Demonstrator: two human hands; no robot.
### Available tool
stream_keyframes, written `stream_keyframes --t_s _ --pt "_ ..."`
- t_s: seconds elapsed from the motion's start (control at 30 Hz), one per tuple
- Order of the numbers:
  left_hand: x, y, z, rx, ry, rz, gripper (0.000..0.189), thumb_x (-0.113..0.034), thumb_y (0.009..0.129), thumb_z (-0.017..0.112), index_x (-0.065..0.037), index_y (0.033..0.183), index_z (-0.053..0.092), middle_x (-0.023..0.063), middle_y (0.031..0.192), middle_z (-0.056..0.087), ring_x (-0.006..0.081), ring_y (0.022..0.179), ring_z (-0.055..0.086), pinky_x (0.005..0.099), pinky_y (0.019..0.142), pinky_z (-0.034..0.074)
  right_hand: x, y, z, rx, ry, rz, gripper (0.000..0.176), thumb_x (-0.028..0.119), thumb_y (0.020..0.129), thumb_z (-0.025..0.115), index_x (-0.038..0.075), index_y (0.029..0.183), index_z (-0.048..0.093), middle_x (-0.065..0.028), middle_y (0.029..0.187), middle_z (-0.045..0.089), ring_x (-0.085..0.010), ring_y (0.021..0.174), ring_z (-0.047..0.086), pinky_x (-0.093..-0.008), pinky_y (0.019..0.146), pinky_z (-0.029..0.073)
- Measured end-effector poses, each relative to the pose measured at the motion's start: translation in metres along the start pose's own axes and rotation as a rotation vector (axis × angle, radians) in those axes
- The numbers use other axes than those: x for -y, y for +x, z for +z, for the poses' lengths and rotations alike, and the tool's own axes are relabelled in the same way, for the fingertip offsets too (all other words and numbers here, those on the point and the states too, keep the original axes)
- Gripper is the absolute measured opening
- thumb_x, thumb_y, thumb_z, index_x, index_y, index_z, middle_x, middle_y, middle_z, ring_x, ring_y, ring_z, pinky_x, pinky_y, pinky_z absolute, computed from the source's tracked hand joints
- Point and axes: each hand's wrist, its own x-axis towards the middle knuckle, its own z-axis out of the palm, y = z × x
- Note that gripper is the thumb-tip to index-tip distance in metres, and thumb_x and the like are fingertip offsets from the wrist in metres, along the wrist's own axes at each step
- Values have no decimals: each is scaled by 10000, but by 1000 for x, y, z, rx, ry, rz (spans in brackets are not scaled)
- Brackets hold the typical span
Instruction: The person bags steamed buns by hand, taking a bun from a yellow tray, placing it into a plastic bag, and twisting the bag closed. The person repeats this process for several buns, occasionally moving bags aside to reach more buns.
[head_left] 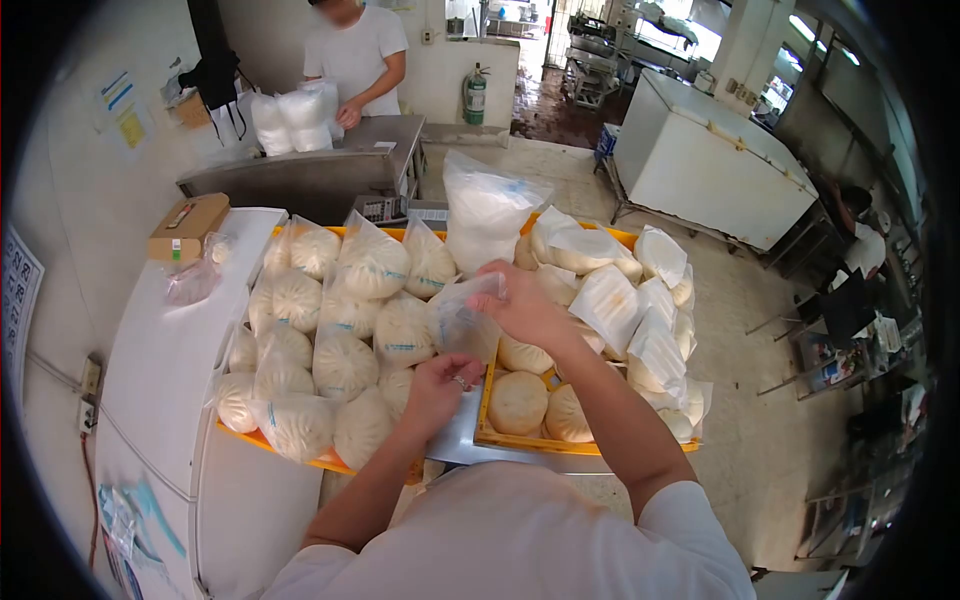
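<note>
My right hand (515, 303) pinches a clear plastic bag (463, 312) near its upper edge, between the two groups of buns. My left hand (444, 392) is lower, with fingers curled together just below the bag; what they hold, if anything, I cannot make out. To the left, an orange crate (330, 463) carries several bagged buns (345, 362). Bare buns (518, 402) sit at the near end of a yellow crate (560, 443) under my right forearm. White paper-covered buns (608, 305) lie farther back. A pack of plastic bags (485, 225) stands behind my right hand.
A white-topped surface (160, 340) at the left bears a cardboard box (188, 225). Behind the crates are a calculator (380, 210) and a metal table (300, 177), where another person (365, 60) handles white packs (293, 120). A white chest freezer (710, 165) stands back right.
</note>
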Motion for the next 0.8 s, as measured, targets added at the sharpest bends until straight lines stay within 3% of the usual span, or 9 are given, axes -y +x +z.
stream_keyframes --t_s 0.07,0.17,0.3,0.4,0.47,0.57,0.67,0.77,0.8 --pt "21 2 6 53 -8 -105 195 -107 1014 575 22 1128 666 89 1008 710 151 898 659 297 814 543 -16 0 -4 132 151 183 170 155 941 674 18 936 573 -84 707 574 -189 580 538 -333 558 482" --pt "19 1 14 95 -78 -282 286 -182 1056 492 23 1222 604 138 1124 684 206 988 662 347 874 551 34 7 -54 -253 558 454 168 217 986 639 67 934 585 -15 685 550 -135 543 510 -286 505 451" --pt "24 13 37 262 -531 -432 577 -470 1058 439 -13 1410 457 154 1352 587 259 1187 602 428 1001 509 30 -20 -106 -415 1028 538 174 254 1015 606 102 933 593 27 700 537 -107 550 505 -260 496 436" --pt "-6 17 86 543 -732 -374 810 -674 961 412 -60 1489 377 115 1475 492 254 1308 516 466 1071 454 10 -61 -119 -528 1277 713 157 235 1022 590 91 959 596 17 746 576 -126 620 550 -282 560 481" --pt "-11 18 114 550 -681 -424 881 -724 904 415 -89 1511 357 92 1496 476 236 1328 500 461 1073 451 -1 -97 -126 -503 1622 785 148 218 1028 575 77 992 597 2 800 616 -147 685 588 -299 619 513" --pt "13 25 136 575 -687 -521 846 -724 902 427 -107 1480 398 71 1435 519 208 1281 526 438 1041 464 30 -119 -130 -748 1532 947 169 205 1017 593 47 1075 602 -28 899 662 -180 790 629 -309 723 537" --pt "31 24 140 424 -456 -572 708 -668 958 441 -102 1381 485 44 1273 593 175 1159 568 401 987 476 -26 -177 -130 -752 1167 740 279 200 969 666 22 1169 590 -79 1032 670 -203 901 647 -338 817 543" --pt "58 33 108 370 -361 -580 509 -499 990 554 -100 1305 545 3 1106 607 154 995 579 361 885 498 -13 -193 -163 -469 38 741 444 177 877 755 2 1235 561 -146 1135 632 -268 1052 611 -423 952 505" --pt "58 37 98 399 -417 -544 449 -434 990 582 -98 1288 556 -2 1076 609 149 957 583 349 853 505 -16 -195 -177 -433 -168 622 518 205 838 781 7 1258 552 -164 1198 609 -300 1119 585 -445 992 482"
